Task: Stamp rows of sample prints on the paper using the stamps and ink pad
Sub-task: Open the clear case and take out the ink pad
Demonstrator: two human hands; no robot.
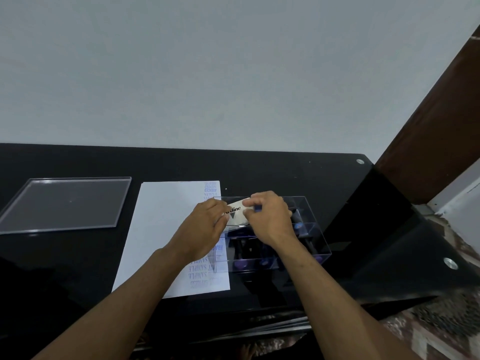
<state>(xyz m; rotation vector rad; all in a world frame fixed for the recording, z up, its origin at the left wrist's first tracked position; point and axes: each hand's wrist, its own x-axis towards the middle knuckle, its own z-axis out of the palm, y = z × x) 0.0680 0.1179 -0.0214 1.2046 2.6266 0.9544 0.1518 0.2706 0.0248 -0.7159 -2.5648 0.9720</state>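
A white sheet of paper (163, 229) lies on the black table, with a column of blue prints along its right edge. Right of it stands a clear plastic box (315, 229) holding several dark stamps (240, 258) with purple bases. Over the box's near-left part, my left hand (205, 229) and my right hand (270, 219) together hold a cream ink pad (237, 213) with black "Artline" lettering. The left fingers grip its left end, the right fingers pinch its right end and top edge. Whether the pad's lid is open I cannot tell.
A clear plastic lid (67, 203) lies flat at the left of the black glass table (259, 170). A plain wall rises behind. A brown wooden post (428, 141) stands at the right, and patterned floor shows past the table's right edge.
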